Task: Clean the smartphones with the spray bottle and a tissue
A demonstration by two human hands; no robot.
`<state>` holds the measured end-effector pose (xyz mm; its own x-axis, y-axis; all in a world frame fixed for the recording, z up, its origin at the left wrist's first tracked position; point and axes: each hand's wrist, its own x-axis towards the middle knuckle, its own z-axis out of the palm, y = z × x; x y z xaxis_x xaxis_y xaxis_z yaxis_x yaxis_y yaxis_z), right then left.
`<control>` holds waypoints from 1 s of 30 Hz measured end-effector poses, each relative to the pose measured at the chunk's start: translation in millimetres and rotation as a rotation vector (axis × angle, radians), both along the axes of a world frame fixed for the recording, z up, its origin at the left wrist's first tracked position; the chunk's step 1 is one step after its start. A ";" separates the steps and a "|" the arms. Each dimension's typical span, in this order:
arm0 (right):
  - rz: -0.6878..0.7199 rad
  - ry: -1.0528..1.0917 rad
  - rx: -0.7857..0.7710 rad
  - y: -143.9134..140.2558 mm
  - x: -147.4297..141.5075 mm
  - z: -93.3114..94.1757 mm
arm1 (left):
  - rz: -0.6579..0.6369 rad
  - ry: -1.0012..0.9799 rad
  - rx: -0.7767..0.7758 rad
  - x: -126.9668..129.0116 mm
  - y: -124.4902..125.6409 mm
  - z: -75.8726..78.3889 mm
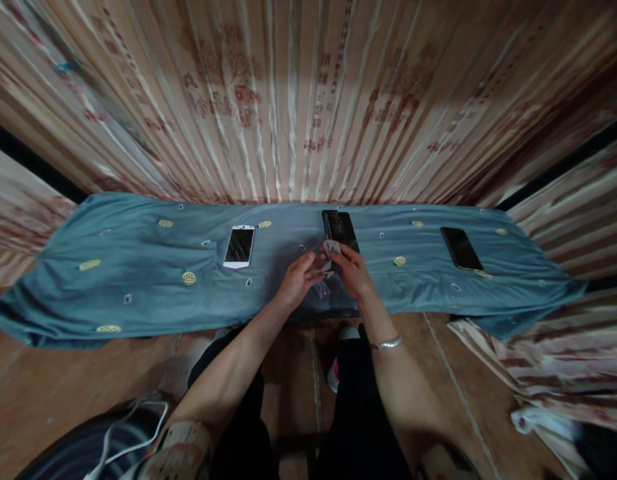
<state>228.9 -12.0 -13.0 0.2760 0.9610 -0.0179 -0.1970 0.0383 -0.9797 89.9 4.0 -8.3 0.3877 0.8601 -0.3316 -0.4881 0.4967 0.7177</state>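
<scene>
Centrally, the right hand [349,267] pinches a crumpled pale-grey cloth [331,248] by a black smartphone [343,229]; whether the left hand [299,275] grips anything is unclear. Below, a clear plastic wrapper [321,289] is too blurred to show contents.

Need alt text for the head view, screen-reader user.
A person's right hand holds a small grey piece, unidentified, left hand close by, over a blue patterned cloth. A dark device lies beyond, a white phone left, a black phone right.
</scene>
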 end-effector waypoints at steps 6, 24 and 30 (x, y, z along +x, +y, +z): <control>0.065 0.086 0.050 7.8 -24.0 -3.6 | -0.025 -0.019 0.046 -18.2 -3.3 1.4; 0.135 0.071 -0.054 13.8 -52.7 -11.0 | 0.216 0.207 0.218 -74.2 11.8 -6.8; 0.142 0.004 -0.125 11.4 -56.0 -10.0 | 0.162 0.180 0.258 -78.3 5.4 2.3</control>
